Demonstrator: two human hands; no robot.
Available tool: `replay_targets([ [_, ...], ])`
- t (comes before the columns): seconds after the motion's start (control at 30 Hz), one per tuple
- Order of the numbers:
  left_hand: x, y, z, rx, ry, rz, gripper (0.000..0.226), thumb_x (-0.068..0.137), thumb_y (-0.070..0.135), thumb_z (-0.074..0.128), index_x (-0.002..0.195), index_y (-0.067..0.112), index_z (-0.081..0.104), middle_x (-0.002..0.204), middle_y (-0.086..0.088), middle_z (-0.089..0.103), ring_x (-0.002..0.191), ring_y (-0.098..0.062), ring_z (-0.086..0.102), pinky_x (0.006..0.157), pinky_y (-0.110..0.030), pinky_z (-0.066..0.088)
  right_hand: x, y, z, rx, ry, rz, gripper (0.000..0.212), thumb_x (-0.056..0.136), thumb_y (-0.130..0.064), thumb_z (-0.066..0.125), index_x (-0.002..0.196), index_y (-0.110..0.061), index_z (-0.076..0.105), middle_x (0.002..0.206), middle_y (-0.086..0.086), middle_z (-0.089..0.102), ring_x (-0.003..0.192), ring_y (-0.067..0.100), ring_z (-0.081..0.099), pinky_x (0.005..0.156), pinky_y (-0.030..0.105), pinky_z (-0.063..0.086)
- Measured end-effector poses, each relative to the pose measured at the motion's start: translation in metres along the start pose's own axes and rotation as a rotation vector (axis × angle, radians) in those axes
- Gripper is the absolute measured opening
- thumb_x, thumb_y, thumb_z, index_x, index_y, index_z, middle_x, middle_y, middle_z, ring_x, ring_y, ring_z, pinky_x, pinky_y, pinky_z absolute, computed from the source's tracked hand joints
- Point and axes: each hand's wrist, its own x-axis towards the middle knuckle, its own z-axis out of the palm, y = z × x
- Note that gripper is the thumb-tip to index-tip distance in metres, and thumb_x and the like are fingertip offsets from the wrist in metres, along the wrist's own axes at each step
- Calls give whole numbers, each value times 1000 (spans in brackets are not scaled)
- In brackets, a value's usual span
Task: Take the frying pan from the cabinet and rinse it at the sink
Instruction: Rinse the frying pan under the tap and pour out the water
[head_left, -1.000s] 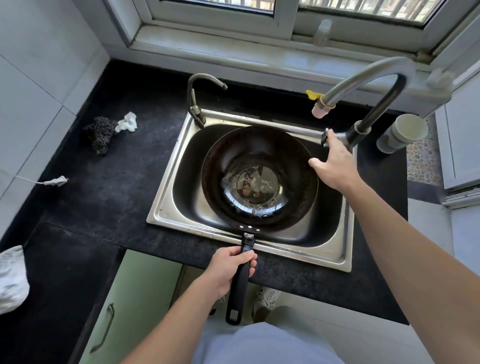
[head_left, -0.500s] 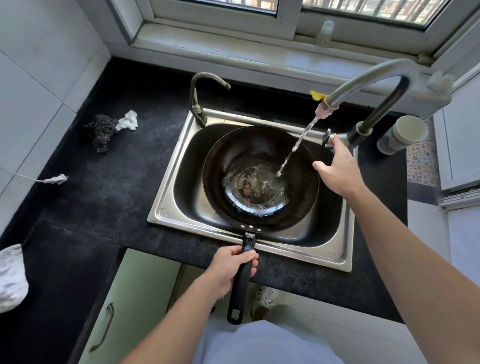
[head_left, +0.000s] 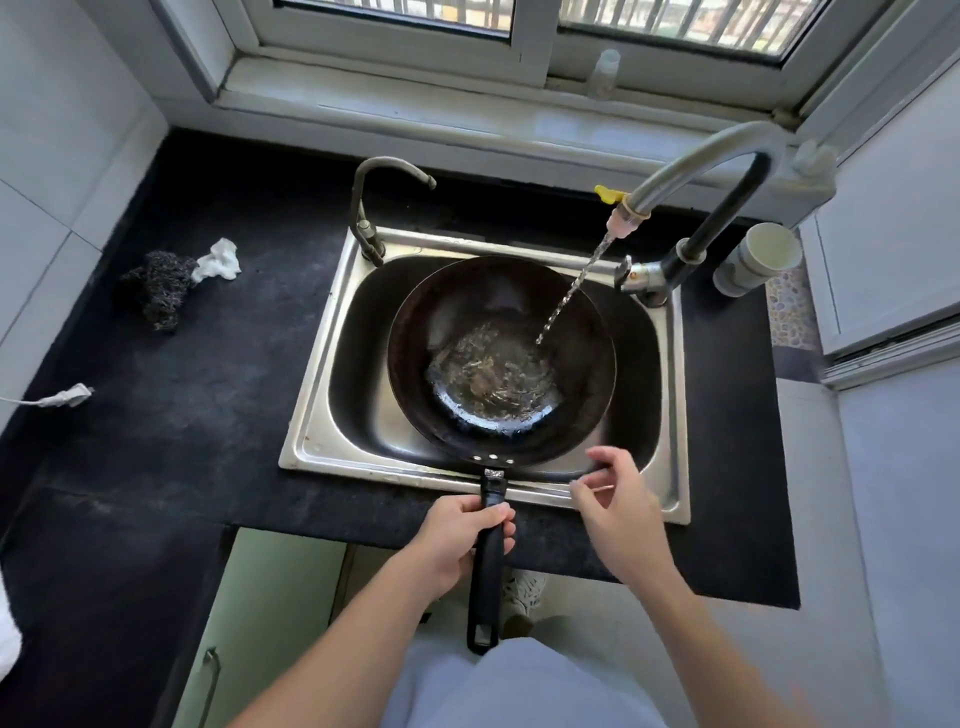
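Left hand (head_left: 457, 535) gripping frying pan (head_left: 501, 358) handle, right hand (head_left: 618, 514) loosely open, empty, water running into pan over sink (head_left: 322, 415)

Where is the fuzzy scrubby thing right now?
In the head view, the steel wool scrubber lies on the black counter to the left of the sink, right beside a crumpled white tissue.

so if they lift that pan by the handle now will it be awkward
Probably front-heavy: the frying pan is wide, water pools in its bowl, and only the left hand grips the long handle. The round base may rock. Water would likely slosh if it tilts.
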Motion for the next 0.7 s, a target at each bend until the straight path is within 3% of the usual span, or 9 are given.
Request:
replay_targets([
  [0.07,1,1,-2,28,-23,10,18,90,6,67,102,-7,69,84,-14,70,77,-22,69,76,-32,59,-24,9,14,34,-35,93,12,90,-27,71,94,-22,60,79,2,69,79,24,70,74,41,60],
  [0.17,3,2,-5,60,-58,12,18,90,7,67,103,-5,69,84,-13,73,77,-22,69,80,-32,59,-49,17,33,17,-186,217,34,81,-55,72,79,-22,62,72,2,71,71,23,70,70,41,60],
  [0.23,4,4,-7,71,-77,9,20,90,7,67,105,-6,68,88,-14,73,74,-20,69,72,-27,59,-59,17,47,82,-328,306,47,75,-67,69,79,-21,63,65,-3,68,61,17,66,64,35,55],
  [0.37,4,7,-9,100,-96,5,21,90,7,67,107,-6,67,95,-18,74,74,-20,69,62,-21,56,-67,11,73,281,-415,397,33,92,-47,66,75,-19,62,61,-10,60,62,13,57,63,31,48],
  [0.47,5,8,-10,96,-121,-9,23,90,6,66,108,-9,66,95,-19,72,73,-20,68,62,-23,58,-67,-2,82,494,-415,474,18,97,-27,65,92,-10,72,81,7,72,76,20,68,70,34,56],
  [0.53,7,8,-11,92,-130,-27,24,89,6,68,107,-9,66,95,-19,72,70,-20,68,65,-27,60,-65,-11,89,657,-388,565,15,97,-13,62,97,-2,72,79,14,72,73,25,68,71,38,55],
  [0.7,9,11,-14,180,-126,-35,24,87,12,72,105,-3,70,95,-12,77,73,-20,70,68,-32,54,-63,-21,105,751,-271,635,12,96,-10,59,91,-2,67,66,6,61,54,18,57,51,31,48],
])
